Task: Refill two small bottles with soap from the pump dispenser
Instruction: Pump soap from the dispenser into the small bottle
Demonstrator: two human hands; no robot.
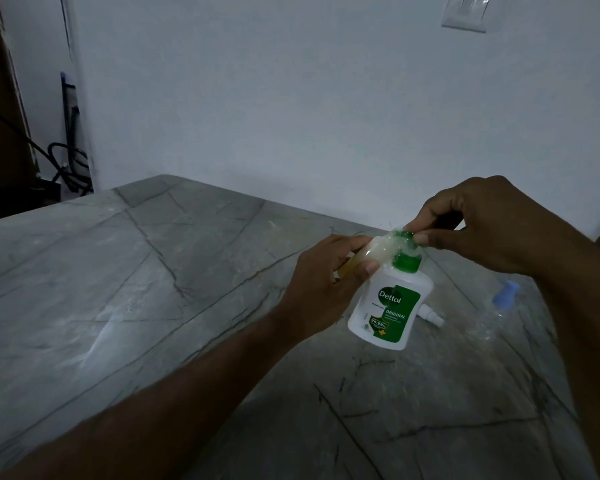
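A white pump dispenser with a green label and green collar stands on the grey stone counter. My left hand holds a small clear bottle of yellowish soap tilted, its mouth against the dispenser's green pump head. Fingers of my right hand pinch down on that pump head from above. A second small clear bottle with a blue cap lies on the counter to the right, partly hidden by my right forearm. A white spray cap lies just behind the dispenser.
A white wall rises behind the counter, with a switch plate at the top right. Black cables hang in the dark gap past the counter's far left edge.
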